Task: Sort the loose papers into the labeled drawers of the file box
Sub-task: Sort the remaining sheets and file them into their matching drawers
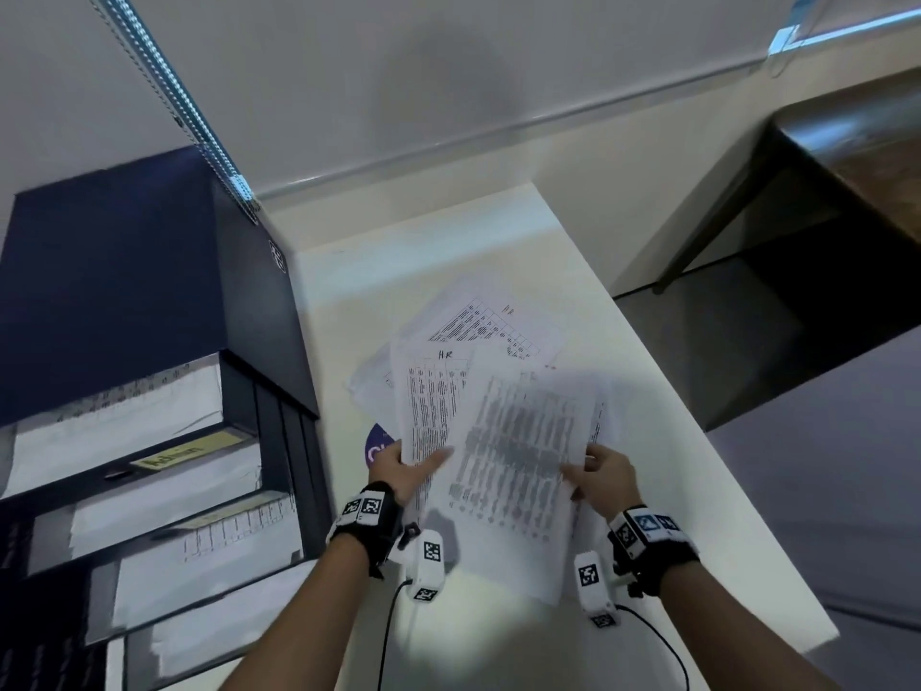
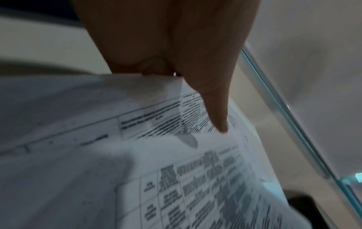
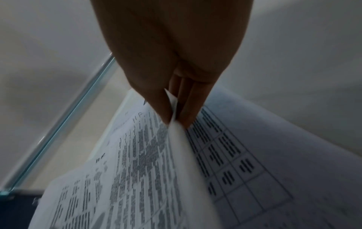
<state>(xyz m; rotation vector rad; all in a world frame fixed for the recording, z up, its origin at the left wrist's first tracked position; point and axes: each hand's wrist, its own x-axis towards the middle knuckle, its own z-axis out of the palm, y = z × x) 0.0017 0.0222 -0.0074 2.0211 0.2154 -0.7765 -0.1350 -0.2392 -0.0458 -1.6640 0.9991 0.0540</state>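
My left hand [image 1: 416, 466] pinches the lower edge of a printed sheet marked "H.R" [image 1: 433, 396]; in the left wrist view its thumb [image 2: 215, 108] lies on top of the paper [image 2: 149, 124]. My right hand [image 1: 595, 471] pinches the right edge of a blurred sheet [image 1: 518, 451], lifted over the table, with the paper's edge [image 3: 176, 147] caught between thumb and fingers. Another "H.R" sheet [image 1: 491, 321] and more loose papers lie beneath. The dark blue file box [image 1: 124, 291] stands at the left, several drawers pulled out with papers in them, one bearing a yellow label [image 1: 189, 448].
The papers lie on a white table [image 1: 668, 471] whose right edge drops to a grey floor. A purple round thing [image 1: 379, 441] peeks from under the sheets by my left hand. A dark wooden table [image 1: 847, 157] stands at the far right. A wall runs behind.
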